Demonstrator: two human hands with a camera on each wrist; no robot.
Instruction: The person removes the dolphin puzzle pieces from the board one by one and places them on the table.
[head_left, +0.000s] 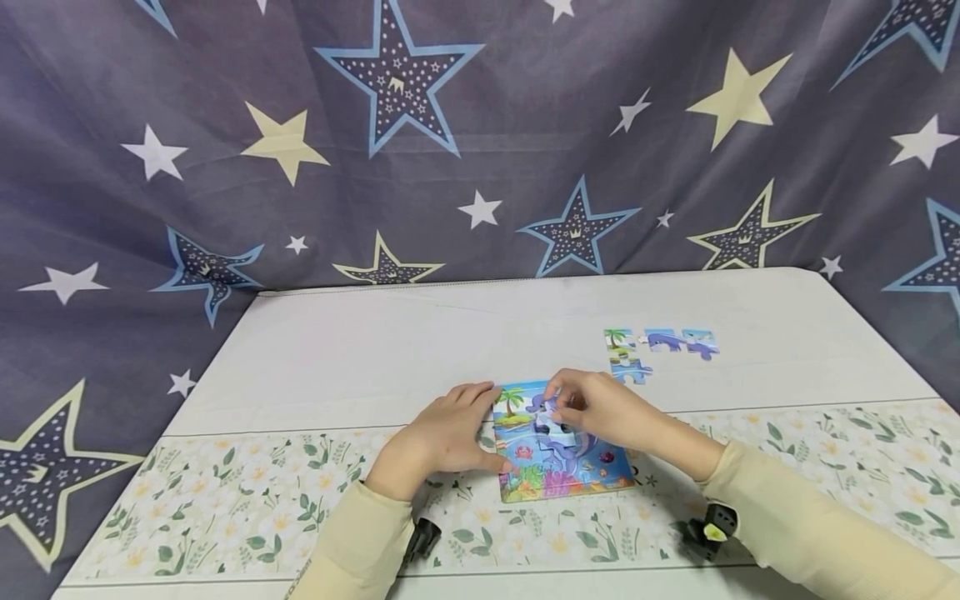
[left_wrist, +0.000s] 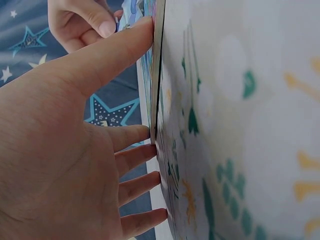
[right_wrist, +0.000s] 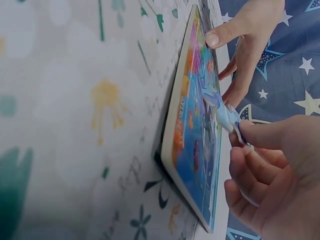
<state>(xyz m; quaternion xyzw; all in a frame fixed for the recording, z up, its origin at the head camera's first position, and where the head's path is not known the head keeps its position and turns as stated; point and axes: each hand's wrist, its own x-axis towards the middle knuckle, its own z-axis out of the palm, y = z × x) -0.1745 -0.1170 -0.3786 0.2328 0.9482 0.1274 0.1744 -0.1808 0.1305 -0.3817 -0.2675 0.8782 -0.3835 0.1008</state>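
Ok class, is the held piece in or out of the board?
Out: the right wrist view shows the piece tilted up from the board, pinched by the right hand.

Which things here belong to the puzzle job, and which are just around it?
Part of the job:
- dolphin puzzle board
- puzzle piece in the grip of the right hand
- four loose puzzle pieces beyond the board

Just around it:
- floral-printed tabletop
- star-print cloth
- black wrist-worn device
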